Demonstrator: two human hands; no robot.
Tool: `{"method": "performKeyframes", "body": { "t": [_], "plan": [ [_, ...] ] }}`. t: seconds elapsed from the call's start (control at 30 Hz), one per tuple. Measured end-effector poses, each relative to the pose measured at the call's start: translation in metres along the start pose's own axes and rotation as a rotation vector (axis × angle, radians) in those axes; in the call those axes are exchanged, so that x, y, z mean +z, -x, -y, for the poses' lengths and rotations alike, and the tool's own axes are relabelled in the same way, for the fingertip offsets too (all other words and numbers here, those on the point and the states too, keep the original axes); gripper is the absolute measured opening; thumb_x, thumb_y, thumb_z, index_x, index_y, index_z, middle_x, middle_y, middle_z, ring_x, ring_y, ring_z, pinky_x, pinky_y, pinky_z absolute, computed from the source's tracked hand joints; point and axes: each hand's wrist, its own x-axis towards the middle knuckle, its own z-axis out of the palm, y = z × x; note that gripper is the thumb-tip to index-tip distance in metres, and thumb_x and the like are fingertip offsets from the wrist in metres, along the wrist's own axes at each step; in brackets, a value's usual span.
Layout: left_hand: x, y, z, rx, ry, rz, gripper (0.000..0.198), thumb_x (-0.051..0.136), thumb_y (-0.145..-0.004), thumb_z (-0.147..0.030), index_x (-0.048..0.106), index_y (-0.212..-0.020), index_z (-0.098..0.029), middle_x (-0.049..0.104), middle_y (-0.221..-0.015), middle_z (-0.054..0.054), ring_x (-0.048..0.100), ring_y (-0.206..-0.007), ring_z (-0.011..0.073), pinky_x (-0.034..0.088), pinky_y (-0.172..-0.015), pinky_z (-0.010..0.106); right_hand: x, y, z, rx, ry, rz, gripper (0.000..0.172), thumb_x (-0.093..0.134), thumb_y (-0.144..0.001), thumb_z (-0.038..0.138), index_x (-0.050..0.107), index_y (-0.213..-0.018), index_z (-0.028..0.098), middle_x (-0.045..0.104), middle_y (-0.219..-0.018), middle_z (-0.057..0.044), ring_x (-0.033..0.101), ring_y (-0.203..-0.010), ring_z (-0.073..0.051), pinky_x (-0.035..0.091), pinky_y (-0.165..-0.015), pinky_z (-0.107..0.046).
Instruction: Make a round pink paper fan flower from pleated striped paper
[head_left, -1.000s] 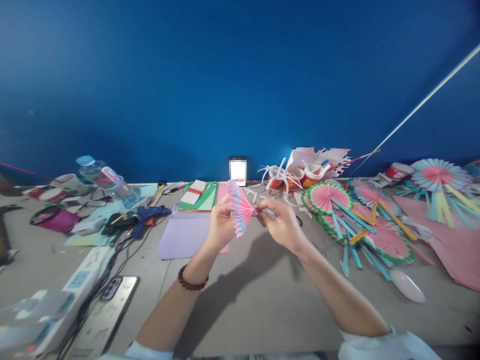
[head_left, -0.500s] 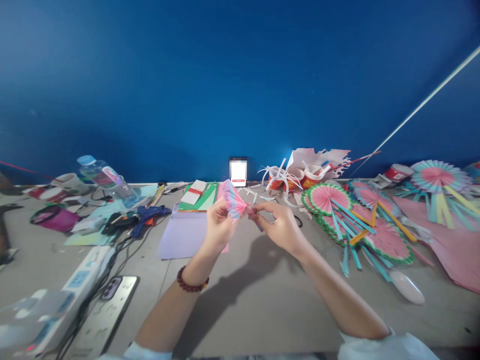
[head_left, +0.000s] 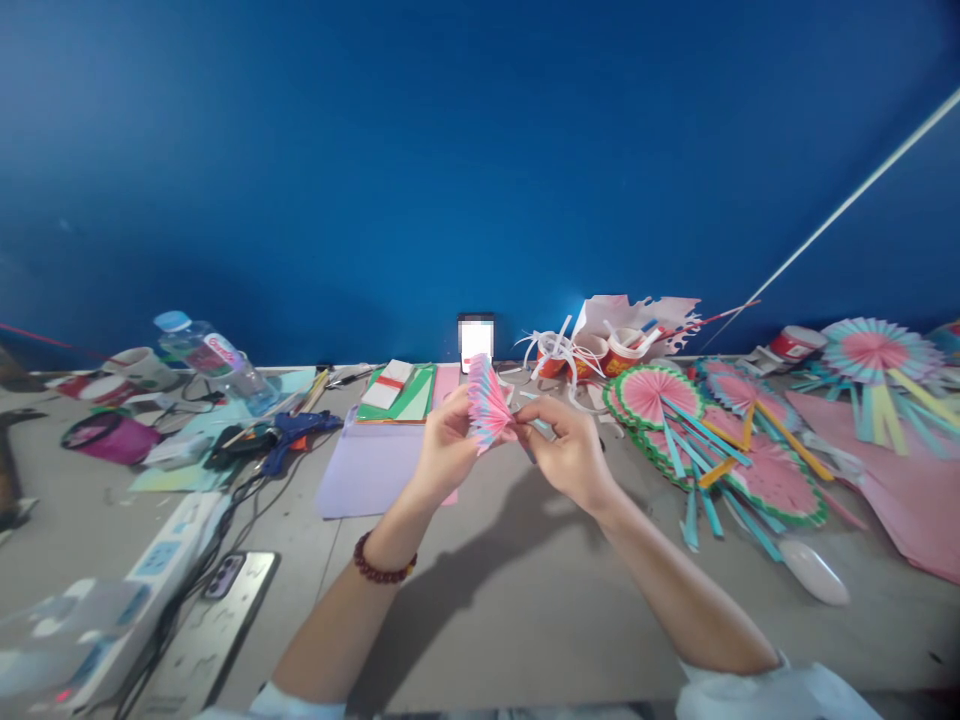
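Observation:
Above the middle of the table I hold a pleated paper fan (head_left: 489, 405), pink at its gathered end with a blue-and-pink fringed edge. My left hand (head_left: 445, 440) grips the fan's left side, its fingers partly hidden behind the folds. At the gathered point on the right, my right hand (head_left: 564, 448) pinches the paper between thumb and fingers. A small dark piece shows under the right fingertips; I cannot make out what it is. Below the left hand lies a lilac paper sheet (head_left: 360, 475).
Finished paper rosettes (head_left: 660, 400) with paper strips lie at the right, near a white computer mouse (head_left: 814, 572). A lit phone (head_left: 477, 340) stands against the wall. At the left are a blue glue gun (head_left: 296, 432), a bottle (head_left: 214, 355), a power strip (head_left: 150, 590) and another phone (head_left: 214, 620).
The fan has shifted slightly right and turned, so more of its pleats face me. My left hand has moved a little right with it; the right hand still pinches the gathered end.

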Motion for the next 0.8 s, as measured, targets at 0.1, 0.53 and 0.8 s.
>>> {"method": "performKeyframes", "body": {
  "t": [0.1,0.53,0.8],
  "plan": [
    [-0.002,0.0,0.004,0.003,0.056,0.009,0.019,0.081,-0.061,-0.036,0.073,-0.065,-0.019,0.071,-0.084,0.008,0.064,-0.085,0.0236,0.052,-0.077,0.035,0.0,0.0,0.001,-0.001,-0.004,0.009,0.013,0.063,-0.08,0.027,0.067,-0.07,0.02,0.069,-0.068,-0.003,0.061,-0.061,-0.016,0.043,-0.058,-0.026],
    [-0.007,0.0,0.01,0.095,0.006,-0.108,0.022,0.075,-0.07,-0.038,0.069,-0.063,-0.018,0.061,-0.065,0.003,0.055,-0.062,0.0145,0.046,-0.059,0.027,0.002,0.0,0.009,0.074,-0.18,0.22,0.014,0.062,-0.079,0.027,0.067,-0.088,0.018,0.071,-0.085,-0.004,0.065,-0.079,-0.018,0.049,-0.073,-0.028],
    [0.0,0.0,0.01,0.049,-0.029,-0.016,0.017,0.074,-0.07,-0.037,0.074,-0.072,-0.021,0.062,-0.076,0.005,0.056,-0.075,0.0171,0.046,-0.064,0.027,0.006,-0.002,-0.006,0.02,-0.159,0.106,0.02,0.061,-0.082,0.032,0.06,-0.067,0.019,0.063,-0.067,0.0,0.057,-0.065,-0.014,0.045,-0.064,-0.026]
  ]
}}
